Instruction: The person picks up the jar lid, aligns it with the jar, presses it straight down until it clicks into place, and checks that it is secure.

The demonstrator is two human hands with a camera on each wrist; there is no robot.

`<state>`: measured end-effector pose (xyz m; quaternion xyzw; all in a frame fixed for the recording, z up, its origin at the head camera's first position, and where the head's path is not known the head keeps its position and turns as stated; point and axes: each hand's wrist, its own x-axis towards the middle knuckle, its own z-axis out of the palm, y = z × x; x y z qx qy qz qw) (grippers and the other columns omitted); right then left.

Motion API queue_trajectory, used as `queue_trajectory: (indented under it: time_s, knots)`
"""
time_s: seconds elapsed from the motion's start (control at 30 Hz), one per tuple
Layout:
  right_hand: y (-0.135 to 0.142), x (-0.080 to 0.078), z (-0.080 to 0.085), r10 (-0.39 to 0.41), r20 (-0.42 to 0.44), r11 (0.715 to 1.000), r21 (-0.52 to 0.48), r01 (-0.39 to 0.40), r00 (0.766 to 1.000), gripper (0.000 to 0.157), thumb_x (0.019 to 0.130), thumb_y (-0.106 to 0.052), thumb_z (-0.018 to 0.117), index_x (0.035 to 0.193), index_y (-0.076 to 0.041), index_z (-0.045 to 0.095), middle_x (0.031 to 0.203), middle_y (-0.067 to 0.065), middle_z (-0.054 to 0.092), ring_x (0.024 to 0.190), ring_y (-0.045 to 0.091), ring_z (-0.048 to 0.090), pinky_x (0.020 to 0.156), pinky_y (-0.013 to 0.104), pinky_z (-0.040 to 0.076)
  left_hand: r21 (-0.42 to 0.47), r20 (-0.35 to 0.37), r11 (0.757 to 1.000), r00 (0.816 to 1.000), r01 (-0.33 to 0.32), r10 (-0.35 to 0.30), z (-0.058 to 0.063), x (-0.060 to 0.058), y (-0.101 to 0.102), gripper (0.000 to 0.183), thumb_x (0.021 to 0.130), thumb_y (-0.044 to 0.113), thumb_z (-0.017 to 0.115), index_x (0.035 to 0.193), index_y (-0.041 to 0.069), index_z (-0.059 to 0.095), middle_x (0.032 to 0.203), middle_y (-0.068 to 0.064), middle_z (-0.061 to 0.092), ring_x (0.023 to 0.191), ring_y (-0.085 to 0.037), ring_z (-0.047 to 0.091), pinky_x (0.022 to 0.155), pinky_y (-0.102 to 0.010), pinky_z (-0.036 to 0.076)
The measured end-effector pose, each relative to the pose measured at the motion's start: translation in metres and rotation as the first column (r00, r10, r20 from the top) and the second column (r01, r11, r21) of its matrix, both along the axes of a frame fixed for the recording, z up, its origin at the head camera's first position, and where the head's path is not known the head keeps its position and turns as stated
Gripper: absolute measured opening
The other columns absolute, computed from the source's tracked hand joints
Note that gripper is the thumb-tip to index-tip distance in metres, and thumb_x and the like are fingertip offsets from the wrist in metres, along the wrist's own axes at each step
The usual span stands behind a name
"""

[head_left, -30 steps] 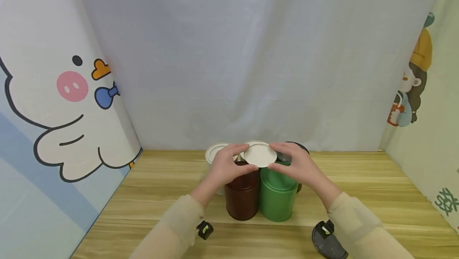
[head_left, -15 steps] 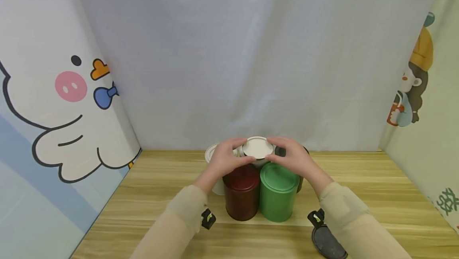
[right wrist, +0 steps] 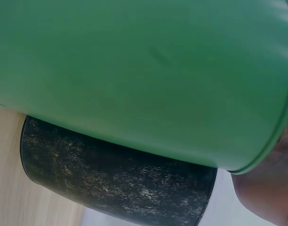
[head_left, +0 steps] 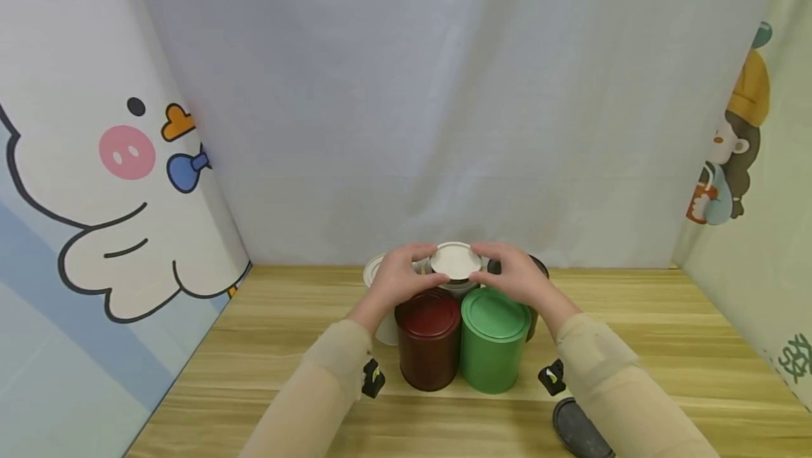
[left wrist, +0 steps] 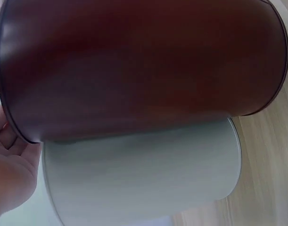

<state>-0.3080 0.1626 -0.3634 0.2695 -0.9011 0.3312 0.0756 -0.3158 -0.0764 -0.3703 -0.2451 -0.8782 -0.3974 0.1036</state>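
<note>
A round white lid (head_left: 455, 262) lies level at the top of a pale can (head_left: 460, 289) in the middle of the back row, a dark band showing under its front edge. My left hand (head_left: 402, 275) pinches the lid's left side between thumb and fingers. Opposite it, my right hand (head_left: 512, 276) pinches the right side. Just in front stand a dark red can (head_left: 428, 356) and a green can (head_left: 491, 359), both with lids on. In the wrist views these cans hide most of each hand.
Behind the red can at left is a white can (left wrist: 144, 174). A black speckled can (right wrist: 115, 174) stands behind the green one. A dark round disc (head_left: 579, 428) lies near the right forearm on the wooden table (head_left: 285, 317). A grey curtain (head_left: 406, 127) closes off the back.
Both hands have carried the white lid back from above the front cans to the rear middle can and levelled it there. During the last half second they hardly moved.
</note>
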Motion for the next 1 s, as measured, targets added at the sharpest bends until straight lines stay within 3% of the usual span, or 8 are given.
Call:
queue_trajectory:
  time_s: [0.27, 0.6, 1.0]
  knots:
    - [-0.002, -0.004, -0.005, -0.013, 0.026, 0.999, 0.045, 0.012, 1.0, 0.055, 0.093, -0.018, 0.071, 0.138, 0.007, 0.053, 0.139, 0.025, 0.052, 0.132, 0.044, 0.044, 0.108, 0.056, 0.036, -0.058, 0.023, 0.998, 1.0, 0.002, -0.001, -0.004, -0.007, -0.001, 0.056, 0.082, 0.024, 0.083, 0.129, -0.001, 0.065, 0.131, -0.014, 0.062, 0.127, -0.031, 0.054, 0.107, -0.042, 0.041]
    - [-0.006, -0.009, -0.011, -0.027, 0.015, 0.997, 0.067, 0.026, 1.0, 0.053, 0.092, -0.018, 0.072, 0.136, 0.008, 0.055, 0.137, 0.025, 0.054, 0.13, 0.043, 0.047, 0.107, 0.054, 0.038, -0.134, -0.017, 0.991, 1.0, 0.01, -0.013, -0.01, -0.014, -0.002, 0.056, 0.081, 0.026, 0.084, 0.127, 0.0, 0.066, 0.128, -0.015, 0.064, 0.123, -0.029, 0.057, 0.105, -0.04, 0.043]
    - [-0.008, -0.012, -0.011, -0.036, 0.049, 0.997, 0.066, 0.033, 0.998, 0.053, 0.093, -0.018, 0.071, 0.137, 0.007, 0.054, 0.138, 0.026, 0.054, 0.129, 0.043, 0.047, 0.106, 0.054, 0.039, -0.145, 0.005, 0.989, 1.0, 0.028, -0.028, -0.009, -0.019, -0.001, 0.05, 0.082, 0.024, 0.083, 0.125, 0.003, 0.069, 0.124, -0.014, 0.067, 0.12, -0.029, 0.059, 0.102, -0.041, 0.046]
